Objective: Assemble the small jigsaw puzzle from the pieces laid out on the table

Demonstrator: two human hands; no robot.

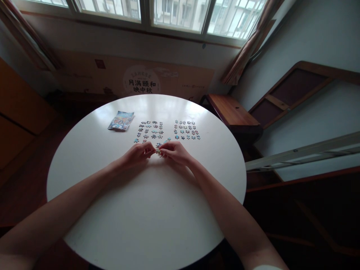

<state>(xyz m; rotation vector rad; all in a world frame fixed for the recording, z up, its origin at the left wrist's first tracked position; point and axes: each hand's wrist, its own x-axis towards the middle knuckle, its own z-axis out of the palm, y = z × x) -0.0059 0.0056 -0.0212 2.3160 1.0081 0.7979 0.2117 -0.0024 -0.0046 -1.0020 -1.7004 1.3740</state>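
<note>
Over the middle of the table, my left hand [140, 151] and my right hand [176, 151] meet with their fingertips almost touching. Both are closed in a pinch on small jigsaw puzzle pieces [158, 151], greenish and yellowish. Whether they share one piece or hold joined ones is too small to make out. Just beyond the fingers lie a few bluish puzzle pieces [167, 140], partly hidden by the hands. Farther back, loose pieces are spread in two groups of rows, a left group [154, 131] and a right group [188, 132].
A round white table [146, 210] carries everything. On its far left lies a colourful printed packet [121, 121]. Behind the table on the right stands a wooden bench or stool [232, 108]. A wall with a printed banner [180, 80] and windows [180, 15] is at the back.
</note>
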